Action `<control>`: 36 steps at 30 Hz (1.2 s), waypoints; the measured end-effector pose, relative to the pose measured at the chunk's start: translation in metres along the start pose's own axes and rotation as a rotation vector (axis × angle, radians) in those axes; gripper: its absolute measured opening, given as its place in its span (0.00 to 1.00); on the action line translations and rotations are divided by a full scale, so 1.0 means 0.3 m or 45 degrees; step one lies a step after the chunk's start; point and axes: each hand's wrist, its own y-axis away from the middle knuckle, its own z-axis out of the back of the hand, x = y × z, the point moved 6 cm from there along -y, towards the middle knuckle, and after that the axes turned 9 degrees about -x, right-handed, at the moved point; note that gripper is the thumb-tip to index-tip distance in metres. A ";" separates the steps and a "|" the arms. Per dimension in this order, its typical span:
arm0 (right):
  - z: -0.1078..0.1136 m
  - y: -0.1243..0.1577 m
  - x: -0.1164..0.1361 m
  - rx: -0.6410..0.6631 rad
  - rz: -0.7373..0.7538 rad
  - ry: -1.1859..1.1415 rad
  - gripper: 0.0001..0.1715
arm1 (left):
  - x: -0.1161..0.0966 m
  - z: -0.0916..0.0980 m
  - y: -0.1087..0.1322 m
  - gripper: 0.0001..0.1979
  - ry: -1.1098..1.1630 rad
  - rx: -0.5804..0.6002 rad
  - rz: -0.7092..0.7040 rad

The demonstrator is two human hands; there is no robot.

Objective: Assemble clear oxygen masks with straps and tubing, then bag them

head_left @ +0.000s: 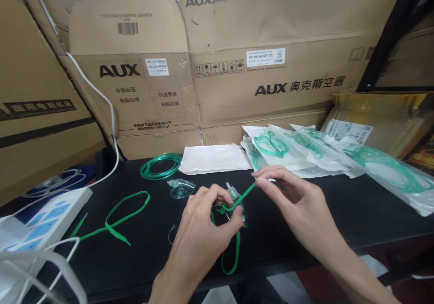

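Between thumb and fingers, my left hand [212, 231] grips a clear oxygen mask [244, 220], partly hidden behind the fingers. A green elastic strap [236, 254] runs through it and hangs in a loop below. My right hand [294, 200] pinches the strap's upper end and holds it out taut to the upper right. Behind my left hand, a small clear green mask piece [182, 188] rests on the black table. Another green strap [125, 220] lies loosely curled at the left.
Coiled green tubing [160, 166] and a white packet [215, 158] lie at the back. Several packaged tubing sets [281, 148] are piled at the right. A white power strip [50, 222] with cables stands at the left. Large cardboard boxes [227, 100] wall off the rear.
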 end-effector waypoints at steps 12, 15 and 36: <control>-0.115 0.061 -0.129 0.213 -0.434 -0.048 0.30 | 0.076 -0.006 -0.002 0.16 0.538 -0.226 0.375; -0.142 0.072 -0.155 0.273 -0.513 -0.179 0.27 | 0.077 -0.035 -0.001 0.22 0.811 -0.181 0.467; -0.074 0.029 -0.126 0.072 -0.540 -0.368 0.29 | 0.043 -0.047 -0.004 0.08 0.356 0.165 0.198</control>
